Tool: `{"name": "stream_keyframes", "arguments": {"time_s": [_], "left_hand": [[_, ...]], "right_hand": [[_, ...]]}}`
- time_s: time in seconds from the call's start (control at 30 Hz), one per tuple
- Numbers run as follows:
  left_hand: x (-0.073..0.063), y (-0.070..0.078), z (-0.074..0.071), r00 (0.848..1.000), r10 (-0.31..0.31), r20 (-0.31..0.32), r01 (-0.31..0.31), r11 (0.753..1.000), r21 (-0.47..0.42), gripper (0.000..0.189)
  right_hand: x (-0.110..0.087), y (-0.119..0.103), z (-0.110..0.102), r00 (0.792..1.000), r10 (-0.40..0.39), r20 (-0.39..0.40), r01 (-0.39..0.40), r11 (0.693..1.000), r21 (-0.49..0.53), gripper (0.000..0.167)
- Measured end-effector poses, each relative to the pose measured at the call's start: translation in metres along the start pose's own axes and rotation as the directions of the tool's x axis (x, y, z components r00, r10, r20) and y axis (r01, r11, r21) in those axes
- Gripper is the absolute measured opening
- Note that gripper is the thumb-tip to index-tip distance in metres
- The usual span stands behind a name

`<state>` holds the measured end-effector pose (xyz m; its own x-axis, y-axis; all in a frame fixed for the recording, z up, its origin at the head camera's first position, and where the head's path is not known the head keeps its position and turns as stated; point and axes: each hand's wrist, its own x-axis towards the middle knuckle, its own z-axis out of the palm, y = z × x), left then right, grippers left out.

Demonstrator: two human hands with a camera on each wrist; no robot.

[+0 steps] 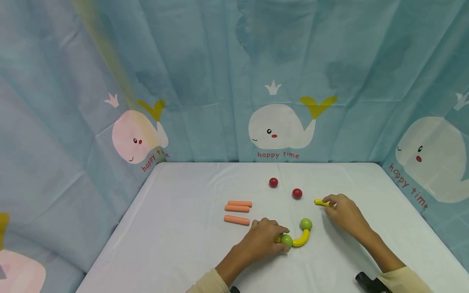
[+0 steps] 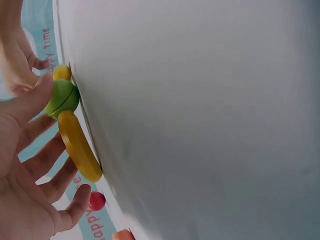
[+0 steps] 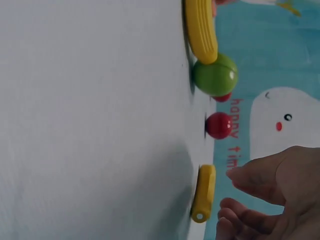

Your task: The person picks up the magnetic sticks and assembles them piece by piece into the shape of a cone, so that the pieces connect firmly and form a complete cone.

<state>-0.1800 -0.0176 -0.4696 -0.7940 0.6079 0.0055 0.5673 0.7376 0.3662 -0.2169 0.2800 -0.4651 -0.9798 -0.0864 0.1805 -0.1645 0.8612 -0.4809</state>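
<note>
Between the thumb and index finger of my left hand (image 1: pixel 261 239) is a green ball (image 2: pixel 63 98), which the hand pinches. A yellow toy banana (image 2: pixel 77 147) touches this ball and lies partly under the hand. On the ball's other side a second yellow banana (image 1: pixel 301 239) curves up to another green ball (image 1: pixel 305 224). My right hand (image 1: pixel 346 213) hovers over a small yellow piece (image 3: pixel 204 194) on the table. Its thumb and fingers are spread, and the right wrist view shows a gap between them and the piece.
Two red balls (image 1: pixel 273 182) lie farther back on the white table (image 1: pixel 176 228). Several orange sausage-shaped sticks (image 1: pixel 236 220) lie to the left of them, beyond the left hand. A blue curtain (image 1: pixel 205 81) with whale prints borders the table's back and sides.
</note>
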Motion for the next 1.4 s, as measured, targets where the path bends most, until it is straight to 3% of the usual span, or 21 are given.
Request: {"name": "stream_keyframes", "arguments": {"time_s": [0.27,0.73,1.07,1.4], "left_hand": [[0.001,0.003,0.0,1.0,0.026,-0.006,-0.026,1.0,-0.016,0.029],[0.003,0.004,-0.002,0.999,0.031,0.023,-0.03,0.998,-0.05,0.027],[0.003,0.003,0.0,0.997,0.081,-0.012,-0.082,0.996,-0.041,0.022],[0.002,0.003,0.0,0.995,0.096,-0.015,-0.096,0.994,-0.048,0.018]], "right_hand": [[0.008,0.011,0.001,1.0,0.017,0.009,-0.017,1.0,-0.014,0.029],[0.011,0.018,0.002,0.997,0.065,0.038,-0.066,0.997,0.035,0.016],[0.014,0.016,0.0,0.984,0.121,0.132,-0.126,0.992,0.03,0.031],[0.013,0.013,-0.003,0.978,0.15,0.145,-0.16,0.985,0.058,0.035]]}}
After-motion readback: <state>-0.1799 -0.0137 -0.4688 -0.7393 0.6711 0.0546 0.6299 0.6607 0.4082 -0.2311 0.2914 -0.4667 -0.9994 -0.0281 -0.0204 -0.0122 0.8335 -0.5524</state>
